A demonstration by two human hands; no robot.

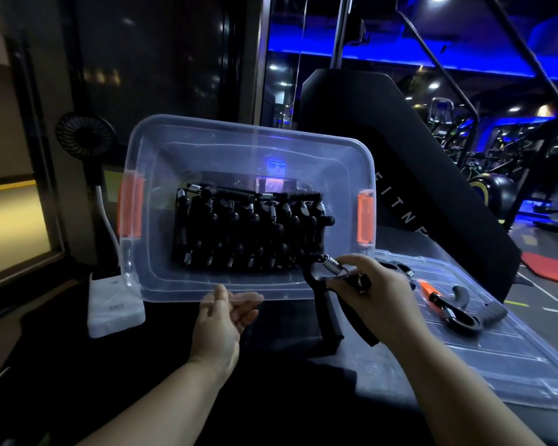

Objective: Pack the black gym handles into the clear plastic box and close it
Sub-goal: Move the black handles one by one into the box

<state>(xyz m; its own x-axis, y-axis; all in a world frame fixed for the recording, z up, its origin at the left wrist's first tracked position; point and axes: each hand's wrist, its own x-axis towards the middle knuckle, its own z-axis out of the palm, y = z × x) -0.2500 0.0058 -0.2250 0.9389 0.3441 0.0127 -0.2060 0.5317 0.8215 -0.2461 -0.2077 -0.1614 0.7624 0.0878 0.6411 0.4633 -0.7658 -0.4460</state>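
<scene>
Head view: the clear plastic box (207, 292) stands open in the middle with its mouth toward the camera, so the rows already packed are easy to see and add to. The black gym handles (252, 233) inside lie tight side by side, springs at the far and near ends, which looks like the way to fit the most in. The right hand (384, 284) pinches one more handle (328, 315) by its spring end, thumb and fingers curled round the metal and the grips hanging toward the near side. It is held just at the box's near right corner, likely bound for the gap at the right of the rows. The left hand (223, 320) lies palm up at the near rim, fingers loose and holding nothing, perhaps to steady the box. The lid (503, 365) lies flat to the near right, out of the way until packing is done. It bears a loose handle (461, 317) with an orange part.

Whether the left fingertips touch the rim cannot be told. A dark shape just beyond the right hand may be another handle, but the hand covers most of it. The dim light merges the packed handles, so they cannot be counted. The lid's right edge is cut off by the frame. The orange latch (130, 209) on the box's left end shows, but not whether it is engaged.
</scene>
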